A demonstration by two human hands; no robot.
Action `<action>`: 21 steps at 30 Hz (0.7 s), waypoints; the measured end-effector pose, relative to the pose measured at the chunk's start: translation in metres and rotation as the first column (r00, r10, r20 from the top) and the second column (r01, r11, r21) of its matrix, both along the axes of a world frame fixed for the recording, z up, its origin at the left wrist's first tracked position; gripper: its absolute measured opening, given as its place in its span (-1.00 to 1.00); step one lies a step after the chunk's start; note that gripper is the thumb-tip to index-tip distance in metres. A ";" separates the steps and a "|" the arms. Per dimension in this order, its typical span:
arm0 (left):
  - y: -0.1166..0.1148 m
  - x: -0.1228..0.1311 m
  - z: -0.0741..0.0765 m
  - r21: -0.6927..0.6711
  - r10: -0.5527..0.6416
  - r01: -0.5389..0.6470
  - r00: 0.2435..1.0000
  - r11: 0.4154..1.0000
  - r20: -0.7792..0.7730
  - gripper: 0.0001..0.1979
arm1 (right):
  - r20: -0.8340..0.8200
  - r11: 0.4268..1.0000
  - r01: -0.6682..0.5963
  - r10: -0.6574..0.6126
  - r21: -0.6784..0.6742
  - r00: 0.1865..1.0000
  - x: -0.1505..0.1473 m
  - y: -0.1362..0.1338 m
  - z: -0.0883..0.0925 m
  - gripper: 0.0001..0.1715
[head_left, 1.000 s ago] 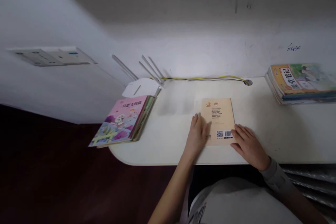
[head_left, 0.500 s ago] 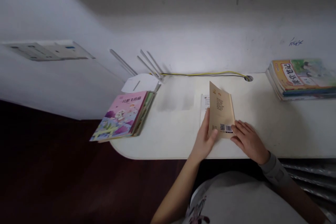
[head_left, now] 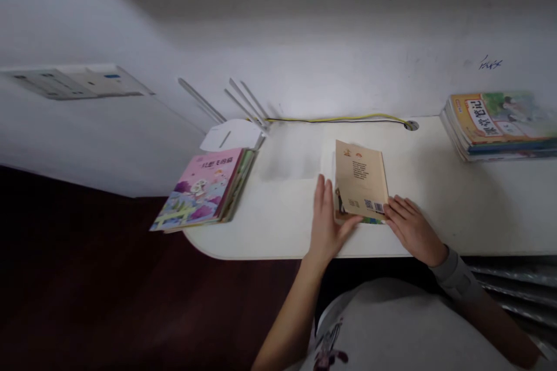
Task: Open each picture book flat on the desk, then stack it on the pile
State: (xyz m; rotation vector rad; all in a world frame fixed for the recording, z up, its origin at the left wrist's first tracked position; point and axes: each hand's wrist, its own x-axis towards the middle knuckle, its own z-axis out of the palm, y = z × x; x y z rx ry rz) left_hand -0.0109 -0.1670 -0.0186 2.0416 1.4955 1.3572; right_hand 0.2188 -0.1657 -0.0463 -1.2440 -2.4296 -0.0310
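Note:
A thin book point(head_left: 363, 171) with a tan back cover, printed text and a barcode lies on the white table in front of me. Its cover sits a little askew, so coloured pages or another cover show along the lower and left edges. My left hand point(head_left: 326, 226) is open at the book's lower left, fingers stretched upward beside it and the thumb by its bottom edge. At the lower right corner, my right hand point(head_left: 415, 232) rests with its fingers laid out flat against the spine edge.
A stack of books with a pink cover point(head_left: 204, 185) overhangs the table's left end. Behind it stands a white router point(head_left: 232, 134) with antennas. Yellow and black cables point(head_left: 331, 120) run to a hole point(head_left: 411, 125). Another book stack point(head_left: 500, 122) lies at right.
The tan cover has come down flatter onto the table. My left hand has let go of its edge and spread its fingers to the left. The right hand has barely moved.

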 end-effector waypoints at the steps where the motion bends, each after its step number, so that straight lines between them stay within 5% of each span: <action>1: -0.005 -0.001 -0.001 0.089 0.088 -0.085 0.996 0.992 -0.028 -0.19 | 0.001 1.000 0.003 -0.003 0.005 1.000 0.000 0.000 0.000 -0.61; 5: -0.023 0.010 -0.008 0.284 0.171 -0.186 0.982 0.940 0.078 -0.49 | 0.027 0.999 0.012 -0.013 0.029 1.000 -0.002 -0.001 0.003 -0.61; 10: -0.010 0.050 -0.007 -0.081 0.059 -0.042 0.972 0.996 0.228 -0.05 | 0.036 1.000 0.001 0.000 -0.007 0.999 -0.002 -0.001 0.007 -0.59; 12: 0.001 0.062 -0.004 -0.096 0.036 -0.016 0.977 0.995 0.211 -0.04 | 0.019 0.999 0.006 -0.005 -0.040 1.000 0.003 -0.001 0.009 -0.58; 17: 0.021 0.079 0.004 0.090 -0.154 0.161 0.985 0.983 -0.083 -0.29 | 0.014 0.946 0.325 -0.325 0.001 0.946 0.030 0.002 0.007 -0.52; 21: 0.028 0.096 0.007 -0.001 -0.276 0.295 0.892 0.956 -0.357 -0.45 | 0.037 0.887 0.461 -0.460 -0.015 0.887 0.047 0.005 -0.002 -0.43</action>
